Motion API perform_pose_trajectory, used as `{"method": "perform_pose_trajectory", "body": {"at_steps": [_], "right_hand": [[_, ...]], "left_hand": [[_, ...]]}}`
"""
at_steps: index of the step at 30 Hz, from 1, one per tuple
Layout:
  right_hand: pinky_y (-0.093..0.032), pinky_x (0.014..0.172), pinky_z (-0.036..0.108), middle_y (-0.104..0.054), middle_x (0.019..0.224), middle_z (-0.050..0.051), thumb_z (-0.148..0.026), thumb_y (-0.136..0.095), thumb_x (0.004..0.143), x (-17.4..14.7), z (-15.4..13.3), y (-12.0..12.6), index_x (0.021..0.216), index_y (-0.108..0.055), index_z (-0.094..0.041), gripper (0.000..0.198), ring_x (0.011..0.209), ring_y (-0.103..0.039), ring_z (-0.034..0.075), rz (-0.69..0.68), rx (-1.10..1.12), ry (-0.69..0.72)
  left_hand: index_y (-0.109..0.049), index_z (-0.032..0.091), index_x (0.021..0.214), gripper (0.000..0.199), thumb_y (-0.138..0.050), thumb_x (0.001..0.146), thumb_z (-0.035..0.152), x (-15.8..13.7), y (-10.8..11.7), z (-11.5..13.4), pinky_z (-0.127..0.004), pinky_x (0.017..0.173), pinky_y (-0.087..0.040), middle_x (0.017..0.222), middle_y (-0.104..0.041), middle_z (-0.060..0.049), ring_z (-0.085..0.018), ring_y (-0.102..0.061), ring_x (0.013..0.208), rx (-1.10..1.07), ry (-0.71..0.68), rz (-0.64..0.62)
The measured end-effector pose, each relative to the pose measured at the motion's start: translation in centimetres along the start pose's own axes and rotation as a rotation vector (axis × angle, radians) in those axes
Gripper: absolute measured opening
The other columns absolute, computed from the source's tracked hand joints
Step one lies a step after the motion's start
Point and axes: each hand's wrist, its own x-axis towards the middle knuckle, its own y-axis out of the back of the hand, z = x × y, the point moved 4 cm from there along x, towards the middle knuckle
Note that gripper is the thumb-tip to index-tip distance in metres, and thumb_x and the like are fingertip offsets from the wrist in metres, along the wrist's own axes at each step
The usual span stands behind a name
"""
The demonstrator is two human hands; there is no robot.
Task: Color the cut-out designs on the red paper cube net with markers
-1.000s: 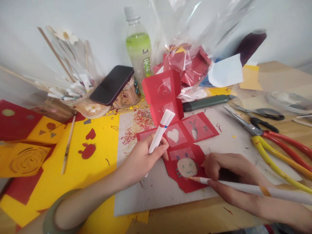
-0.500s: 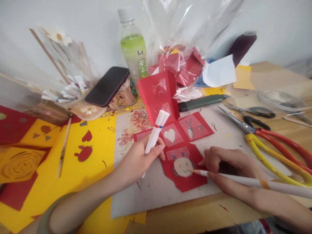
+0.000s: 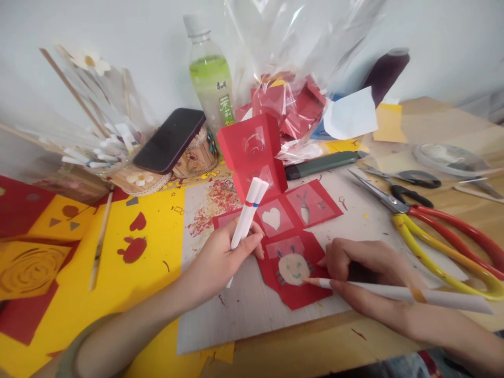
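Right hand [image 3: 366,268]: fingers closed round a white pencil [image 3: 394,292]; its tip has crept left from the face drawing's [image 3: 293,268] 4 o'clock edge onto the rim, so colouring goes on. Drawing sits on the red cut-out card [image 3: 299,283], flat on the table [image 3: 433,136]. At 9 o'clock of the card, left hand [image 3: 220,257] unchanged, gripping two capped white pencils [image 3: 247,215]. Beyond, at 12 o'clock: a green drink bottle [image 3: 210,79].

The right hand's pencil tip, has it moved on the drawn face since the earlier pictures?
Yes. The right hand has carried the pencil tip from below the drawn face up to its right edge, beside the green smile.
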Motion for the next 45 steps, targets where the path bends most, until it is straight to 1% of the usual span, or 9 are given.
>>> {"method": "perform_pose_trajectory", "body": {"at_steps": [6, 9, 12, 24, 27, 33, 37, 41, 45], "right_hand": [[-0.031, 0.044, 0.021, -0.044, 0.056, -0.004, -0.025, -0.048, 0.080, -0.10, -0.12, -0.19, 0.061, -0.038, -0.021, 0.022, 0.050, -0.039, 0.009, -0.050, -0.023, 0.017], [-0.031, 0.044, 0.021, -0.044, 0.056, -0.004, -0.024, -0.048, 0.081, -0.02, -0.19, -0.16, 0.062, -0.039, -0.020, 0.021, 0.050, -0.039, 0.009, -0.032, -0.038, 0.023], [-0.031, 0.044, 0.021, -0.044, 0.055, -0.004, -0.025, -0.048, 0.081, 0.10, -0.33, -0.26, 0.061, -0.038, -0.020, 0.022, 0.049, -0.039, 0.009, -0.053, -0.034, 0.041], [-0.032, 0.045, 0.021, -0.047, 0.056, -0.003, -0.026, -0.049, 0.080, 0.10, -0.36, -0.22, 0.061, -0.040, -0.020, 0.022, 0.051, -0.041, 0.010, -0.039, -0.034, -0.006], [-0.033, 0.045, 0.022, -0.048, 0.057, -0.003, -0.025, -0.050, 0.080, 0.18, -0.51, -0.08, 0.062, -0.042, -0.020, 0.020, 0.052, -0.043, 0.010, -0.015, -0.039, -0.008], [-0.032, 0.044, 0.021, -0.046, 0.056, -0.004, -0.023, -0.050, 0.079, 0.34, -0.67, -0.06, 0.061, -0.040, -0.020, 0.020, 0.051, -0.042, 0.010, -0.016, -0.052, -0.006], [-0.032, 0.044, 0.021, -0.046, 0.055, -0.003, -0.025, -0.051, 0.078, 0.33, -0.84, -0.18, 0.060, -0.040, -0.019, 0.022, 0.050, -0.041, 0.009, -0.053, -0.053, 0.007], [-0.033, 0.045, 0.022, -0.048, 0.057, -0.002, -0.025, -0.050, 0.080, 0.26, -0.93, -0.08, 0.061, -0.041, -0.019, 0.021, 0.052, -0.043, 0.010, -0.042, -0.070, -0.023], [-0.032, 0.045, 0.022, -0.047, 0.056, -0.002, -0.024, -0.048, 0.078, 0.05, -0.73, -0.07, 0.060, -0.040, -0.020, 0.021, 0.051, -0.041, 0.010, -0.047, -0.068, -0.001]], "left_hand": [[-0.052, 0.018, 0.074, 0.018, -0.043, 0.086, 0.028, -0.05, -0.06, -0.06, -0.025, 0.070, -0.042, 0.069, -0.060, 0.002, -0.013, -0.057, 0.070, 0.003, -0.007, -0.002], [-0.052, 0.018, 0.076, 0.018, -0.043, 0.086, 0.029, -0.14, -0.05, -0.06, -0.025, 0.070, -0.042, 0.069, -0.060, 0.002, -0.013, -0.057, 0.070, -0.006, -0.007, 0.003], [-0.051, 0.018, 0.079, 0.016, -0.043, 0.086, 0.030, -0.20, -0.01, -0.06, -0.026, 0.070, -0.042, 0.069, -0.060, 0.002, -0.013, -0.057, 0.070, -0.016, -0.004, 0.001], [-0.052, 0.018, 0.074, 0.019, -0.043, 0.085, 0.031, -0.13, 0.01, 0.05, -0.028, 0.071, -0.043, 0.069, -0.060, 0.001, -0.015, -0.057, 0.071, 0.005, 0.015, 0.005], [-0.052, 0.018, 0.074, 0.020, -0.043, 0.086, 0.031, -0.10, -0.02, 0.07, -0.028, 0.071, -0.043, 0.070, -0.060, 0.001, -0.014, -0.056, 0.071, 0.015, 0.014, 0.002], [-0.051, 0.017, 0.075, 0.019, -0.042, 0.085, 0.031, -0.06, -0.05, 0.06, -0.027, 0.071, -0.043, 0.069, -0.060, 0.001, -0.014, -0.057, 0.071, -0.011, 0.013, -0.004], [-0.051, 0.017, 0.076, 0.018, -0.042, 0.085, 0.031, -0.12, -0.04, 0.02, -0.028, 0.071, -0.043, 0.069, -0.060, 0.000, -0.015, -0.057, 0.071, -0.022, 0.025, 0.000], [-0.051, 0.018, 0.075, 0.018, -0.042, 0.085, 0.031, -0.11, -0.11, 0.13, -0.028, 0.071, -0.043, 0.069, -0.060, 0.000, -0.015, -0.057, 0.070, -0.020, 0.029, 0.005], [-0.051, 0.018, 0.071, 0.021, -0.042, 0.085, 0.031, -0.08, -0.12, 0.21, -0.028, 0.070, -0.043, 0.069, -0.060, 0.000, -0.015, -0.056, 0.071, 0.013, 0.018, 0.004]]}}
